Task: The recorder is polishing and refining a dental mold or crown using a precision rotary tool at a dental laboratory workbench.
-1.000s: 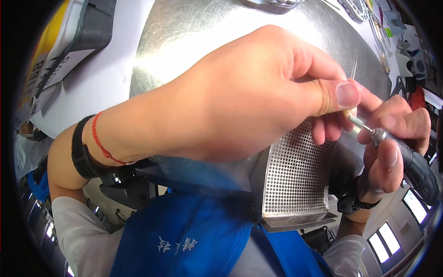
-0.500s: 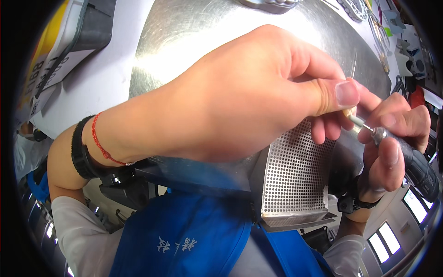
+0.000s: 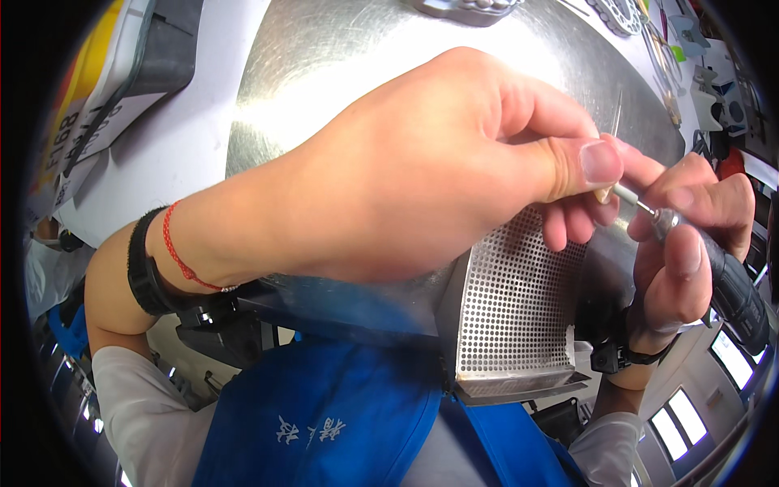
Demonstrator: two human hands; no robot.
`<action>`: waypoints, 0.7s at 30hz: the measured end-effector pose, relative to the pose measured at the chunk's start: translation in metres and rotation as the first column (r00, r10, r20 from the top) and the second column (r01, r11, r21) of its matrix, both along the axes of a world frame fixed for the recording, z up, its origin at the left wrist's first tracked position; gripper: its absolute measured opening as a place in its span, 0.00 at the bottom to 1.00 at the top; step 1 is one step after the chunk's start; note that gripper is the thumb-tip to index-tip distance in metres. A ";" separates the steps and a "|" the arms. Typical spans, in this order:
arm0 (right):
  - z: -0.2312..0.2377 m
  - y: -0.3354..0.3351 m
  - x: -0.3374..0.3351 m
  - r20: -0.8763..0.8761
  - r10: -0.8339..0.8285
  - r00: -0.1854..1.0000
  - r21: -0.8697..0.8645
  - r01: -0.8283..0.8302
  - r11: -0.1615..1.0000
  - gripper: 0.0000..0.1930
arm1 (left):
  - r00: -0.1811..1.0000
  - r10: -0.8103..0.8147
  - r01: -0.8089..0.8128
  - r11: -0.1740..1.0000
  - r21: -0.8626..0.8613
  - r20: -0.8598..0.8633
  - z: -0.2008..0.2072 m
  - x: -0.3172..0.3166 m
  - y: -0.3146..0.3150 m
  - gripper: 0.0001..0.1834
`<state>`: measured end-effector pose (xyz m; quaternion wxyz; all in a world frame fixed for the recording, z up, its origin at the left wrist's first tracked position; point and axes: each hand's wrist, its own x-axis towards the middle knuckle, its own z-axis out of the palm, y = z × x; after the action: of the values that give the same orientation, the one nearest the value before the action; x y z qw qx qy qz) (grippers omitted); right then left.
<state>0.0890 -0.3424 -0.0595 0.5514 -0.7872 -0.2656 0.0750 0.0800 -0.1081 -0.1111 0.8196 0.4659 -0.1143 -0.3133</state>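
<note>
My left hand [image 3: 495, 154] pinches a small tooth-coloured piece [image 3: 603, 195] between thumb and fingers; most of it is hidden. A thin metal pin [image 3: 618, 114] sticks up from behind those fingers. In my right hand [image 3: 690, 211] is a black and silver rotary handpiece [image 3: 737, 302], gripped like a pen. Its slim shank carries a pale grinding bit [image 3: 626, 195], whose tip lies against or very close to the piece. My two hands meet at the fingertips, above a perforated metal plate [image 3: 515, 308].
Under my hands lies a shiny metal work surface [image 3: 324, 89]. A grey moulded model [image 3: 469, 8] sits at its far edge. On the left stands a dark and yellow box [image 3: 154, 65]. Assorted tools and wires [image 3: 669, 65] lie at the far right.
Both hands have shifted slightly to the left with the piece and the handpiece. A bit more of the piece's lower edge shows beneath the thumb. Both grips stay the same.
</note>
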 end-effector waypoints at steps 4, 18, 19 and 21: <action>0.002 0.001 -0.001 -0.033 -0.026 0.999 -0.019 0.025 1.000 0.13 | 1.000 -0.008 0.009 1.000 0.028 -0.005 0.001 0.000 0.003 0.21; -0.001 -0.034 0.016 0.245 -0.196 0.949 -0.211 0.250 0.945 0.09 | 0.997 -0.051 0.047 0.997 -0.065 -0.052 -0.001 0.014 0.005 0.19; -0.009 -0.044 0.025 0.449 -0.105 0.887 -0.294 0.258 0.920 0.09 | 0.996 -0.062 0.057 0.995 -0.080 -0.061 0.000 0.015 0.006 0.20; -0.006 -0.054 0.033 0.663 0.137 0.736 -0.472 0.268 0.840 0.12 | 0.996 -0.047 0.041 0.996 -0.078 -0.072 0.007 0.016 0.009 0.21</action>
<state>0.1217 -0.3966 -0.0652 0.1759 -0.8911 -0.3850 -0.1636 0.0959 -0.0988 -0.1040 0.8335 0.4194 -0.1060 -0.3438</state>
